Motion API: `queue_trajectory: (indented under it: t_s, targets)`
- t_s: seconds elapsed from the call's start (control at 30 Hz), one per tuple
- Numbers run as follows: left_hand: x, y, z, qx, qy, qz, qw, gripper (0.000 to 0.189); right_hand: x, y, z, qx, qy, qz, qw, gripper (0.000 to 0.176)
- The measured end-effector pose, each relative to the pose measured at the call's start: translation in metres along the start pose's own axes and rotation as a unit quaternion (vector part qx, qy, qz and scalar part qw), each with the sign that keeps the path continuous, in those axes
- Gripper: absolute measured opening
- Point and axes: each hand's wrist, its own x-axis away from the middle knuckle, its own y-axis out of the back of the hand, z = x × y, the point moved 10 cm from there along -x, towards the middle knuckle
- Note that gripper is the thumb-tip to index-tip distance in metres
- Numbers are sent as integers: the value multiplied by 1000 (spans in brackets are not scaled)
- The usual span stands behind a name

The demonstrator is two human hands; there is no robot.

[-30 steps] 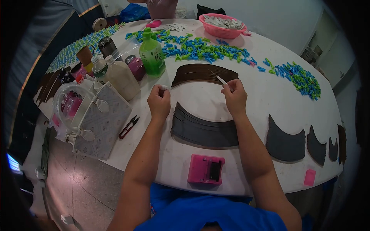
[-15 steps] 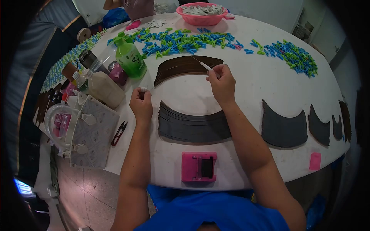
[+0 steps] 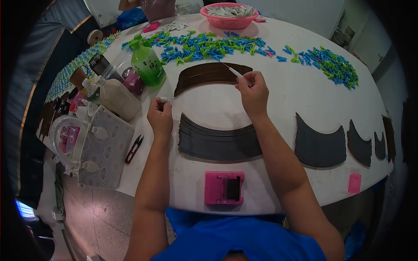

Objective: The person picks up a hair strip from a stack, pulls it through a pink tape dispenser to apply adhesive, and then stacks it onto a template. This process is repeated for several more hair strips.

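The right hand [image 3: 254, 93] is holding a slim white-handled tool [image 3: 235, 71], its fingers pinching narrowly around the rear of the handle, and the thin tip is pointing towards ten o'clock. The left hand [image 3: 160, 118] is curling its fingers closely together; a small white piece [image 3: 163, 99] is showing at the tips, and whether they are gripping or wearing it, I cannot tell.

Taking the gap between the hands as the centre, a curved brown stack [image 3: 198, 79] is lying at twelve o'clock, with the tool's tip showing in line with its far edge; contact is unclear. A curved grey stack [image 3: 217, 145] is lying at six, and a pink holder [image 3: 212, 188] is sitting beyond it. Snips [image 3: 134, 149] are resting at eight, and a green bottle [image 3: 148, 65] is standing at ten.

The tool is probably weighing little, with a stiff handle and a tip fine enough to be bending easily, so the handle is offering the safer hold. The stacks' thin layers are likely sliding if lifted by one edge.
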Motion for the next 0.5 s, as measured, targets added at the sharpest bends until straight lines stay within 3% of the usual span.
queue_trajectory:
  t_s: [0.17, 0.37, 0.5]
  targets:
    - [-2, -3, 1, -7, -25, -2, 1000, 8, -4, 8, 18, -35, 1, -17, 999, 17]
    - [-2, -2, -4, -17, -37, -22, 999, 8, -10, 59, 83, -218, 35, -81, 972, 14]
    - [-2, -2, -8, -16, -50, -17, 998, 8, 6, 107, 109, -154, 70, -114, 979, 14]
